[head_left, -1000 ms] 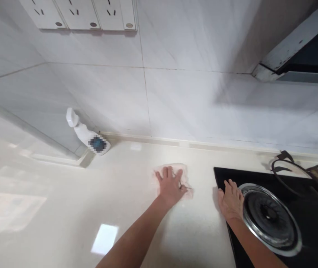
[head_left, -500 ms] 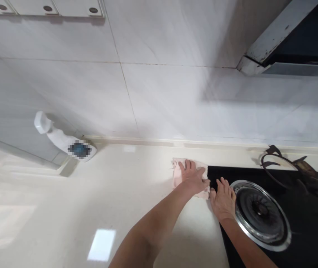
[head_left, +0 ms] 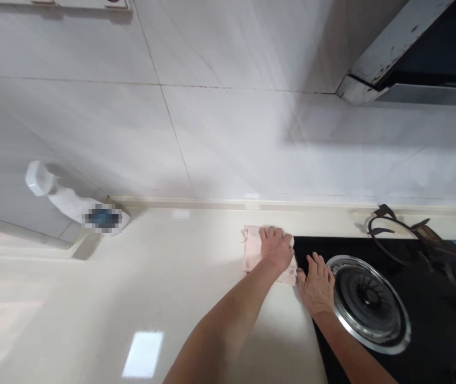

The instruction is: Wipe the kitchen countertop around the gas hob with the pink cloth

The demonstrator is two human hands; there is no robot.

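My left hand (head_left: 276, 249) presses a crumpled pale pink cloth (head_left: 253, 248) onto the cream countertop (head_left: 140, 298), and the cloth's right edge meets the black glass hob (head_left: 436, 298). My right hand (head_left: 317, 285) lies flat with its fingers apart, right at the hob's near-left corner and beside the cloth. It touches no cloth. Just to its right is a steel burner ring (head_left: 367, 304).
A white spray bottle (head_left: 71, 205) with a pixelated label lies against the wall at the back left. A black pan support (head_left: 391, 232) sits at the hob's far edge. Marble-look tiles (head_left: 231, 138) rise behind, and a range hood edge (head_left: 396, 48) shows at top right.
My left hand has slid the cloth right, from the open counter up against the hob edge. My right hand stays near the hob corner. The view has shifted slightly.
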